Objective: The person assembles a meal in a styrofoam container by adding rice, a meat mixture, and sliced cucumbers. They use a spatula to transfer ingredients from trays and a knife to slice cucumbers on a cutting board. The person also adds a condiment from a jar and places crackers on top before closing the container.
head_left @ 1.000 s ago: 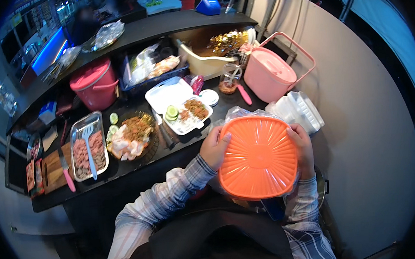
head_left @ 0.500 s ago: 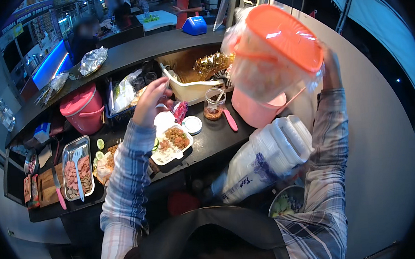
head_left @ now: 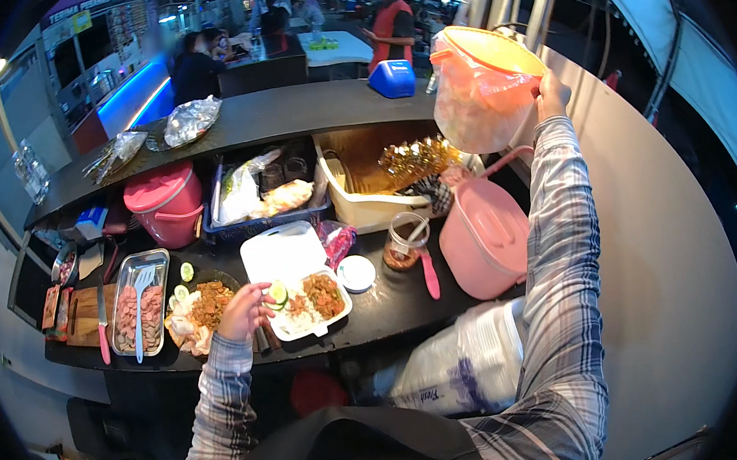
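Note:
My right hand (head_left: 552,96), arm stretched out, grips a see-through plastic tub with an orange lid (head_left: 493,49) at its right side. The tub is at the far right, by the ledge's right end; whether it rests there I cannot tell. My left hand (head_left: 242,313) has its fingers apart, with nothing visible in them. Its fingertips are beside the cucumber slices in an open white foam food box (head_left: 281,251), which also holds rice and a brown, chopped topping. Left of that hand is a dark plate with food (head_left: 211,296).
A pink lidded bucket (head_left: 488,234) stands below the tub. Near the box are a sauce jar (head_left: 405,236), a pink-handled utensil (head_left: 431,275) and a round white lid (head_left: 356,273). Leftward lie a metal tray (head_left: 151,271) and a knife (head_left: 103,325). Stacked foam boxes (head_left: 463,356) lie below the counter's edge.
My right hand has carried the tub away from me toward the ledge. My left hand has come down toward the foam box. The view has shifted, so the pink bucket shows more fully.

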`<state>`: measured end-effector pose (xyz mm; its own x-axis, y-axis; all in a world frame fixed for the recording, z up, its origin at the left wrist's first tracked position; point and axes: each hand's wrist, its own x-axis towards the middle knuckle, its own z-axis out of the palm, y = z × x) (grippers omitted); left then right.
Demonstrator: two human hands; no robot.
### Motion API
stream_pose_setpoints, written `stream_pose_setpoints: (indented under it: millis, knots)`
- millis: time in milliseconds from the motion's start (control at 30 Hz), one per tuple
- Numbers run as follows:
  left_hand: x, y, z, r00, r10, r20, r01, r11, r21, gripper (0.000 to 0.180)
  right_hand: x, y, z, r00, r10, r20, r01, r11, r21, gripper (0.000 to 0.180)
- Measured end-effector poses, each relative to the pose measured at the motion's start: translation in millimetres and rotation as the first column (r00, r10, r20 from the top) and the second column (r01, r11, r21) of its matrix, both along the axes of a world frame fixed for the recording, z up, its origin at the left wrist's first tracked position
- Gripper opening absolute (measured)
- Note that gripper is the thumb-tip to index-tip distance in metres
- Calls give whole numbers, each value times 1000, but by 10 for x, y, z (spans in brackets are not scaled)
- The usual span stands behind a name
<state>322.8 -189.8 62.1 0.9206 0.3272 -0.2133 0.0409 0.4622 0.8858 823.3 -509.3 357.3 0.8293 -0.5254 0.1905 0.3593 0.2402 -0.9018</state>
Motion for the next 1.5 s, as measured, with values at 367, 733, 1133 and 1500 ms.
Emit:
stream_pose_setpoints:
  millis: [367,733,1133,1500]
  knots:
    - [-722,42,-454,919,265,-291,-277,961,0,32,1768,754,-616,977,174,123,-185,979,89,10]
    - [-464,-375,-781,850,159,-502,-170,985,24,23,1717,512,-459,918,-377,122,393,906,-158,55]
    - [254,-1126,-1244,902,-51,-428,-114,930,-350,39,-2422,2706,-2577,101,800,-591,128,-599,-790,27]
    - [13,-1006,-1300,896,89,-435,-234,928,-291,27,-2332,3050,-3594,396,842,-367,146,-452,-880,37]
